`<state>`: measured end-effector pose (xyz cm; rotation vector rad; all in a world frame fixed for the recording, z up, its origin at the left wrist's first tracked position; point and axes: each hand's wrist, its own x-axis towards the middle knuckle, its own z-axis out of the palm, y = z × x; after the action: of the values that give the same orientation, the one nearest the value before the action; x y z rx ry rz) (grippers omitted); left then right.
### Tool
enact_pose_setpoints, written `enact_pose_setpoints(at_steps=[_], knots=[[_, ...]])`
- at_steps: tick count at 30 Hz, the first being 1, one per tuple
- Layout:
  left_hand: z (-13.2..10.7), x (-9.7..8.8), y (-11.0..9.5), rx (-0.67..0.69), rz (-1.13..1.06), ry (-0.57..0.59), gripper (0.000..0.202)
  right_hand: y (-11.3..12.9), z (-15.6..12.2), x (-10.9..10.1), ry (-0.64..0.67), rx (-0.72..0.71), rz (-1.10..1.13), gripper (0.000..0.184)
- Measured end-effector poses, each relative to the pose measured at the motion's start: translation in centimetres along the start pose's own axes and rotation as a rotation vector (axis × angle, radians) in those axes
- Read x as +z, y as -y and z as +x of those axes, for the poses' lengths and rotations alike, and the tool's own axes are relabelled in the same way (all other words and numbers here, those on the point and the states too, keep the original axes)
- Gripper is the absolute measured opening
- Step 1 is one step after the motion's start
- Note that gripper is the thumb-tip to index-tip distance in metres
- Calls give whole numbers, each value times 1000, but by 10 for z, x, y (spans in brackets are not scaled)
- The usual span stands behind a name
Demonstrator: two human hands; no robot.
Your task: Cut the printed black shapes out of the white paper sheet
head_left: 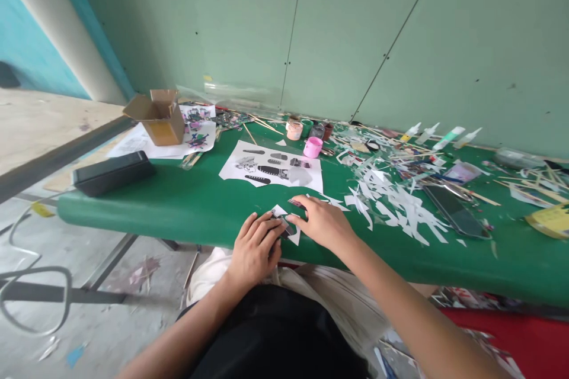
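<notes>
Both hands, the left hand and right hand, are pressing a small printed cut-out flat at the table front edge, while the printed sheet behind is carrying uncut shapes and paper offcuts are lying to the right.

A craft workshop: green table strewn with paper scraps, paint pots.

Bare forearms, black top, pale trousers.
</notes>
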<state>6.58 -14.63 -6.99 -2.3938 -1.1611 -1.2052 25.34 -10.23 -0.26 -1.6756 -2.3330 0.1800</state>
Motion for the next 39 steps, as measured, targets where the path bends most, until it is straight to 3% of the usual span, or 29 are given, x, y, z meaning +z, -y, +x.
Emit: enact_pose_setpoints(at_steps=[7, 11, 14, 29, 39], knots=[[-1, 0, -1, -6, 17, 27, 34, -7, 8, -2, -76, 108, -294, 36], [-2, 2, -2, 4, 48, 19, 37, 4, -6, 1, -48, -74, -150, 37], [-3, 2, -2, 11, 65, 6, 39, 9, -14, 8, -28, -130, -95, 35], [-5, 3, -2, 7, 66, 14, 41, 14, -14, 7, 39, -135, -251, 38], [-4, 2, -3, 0, 51, 13, 40, 12, -15, 11, -11, -143, -210, 38]])
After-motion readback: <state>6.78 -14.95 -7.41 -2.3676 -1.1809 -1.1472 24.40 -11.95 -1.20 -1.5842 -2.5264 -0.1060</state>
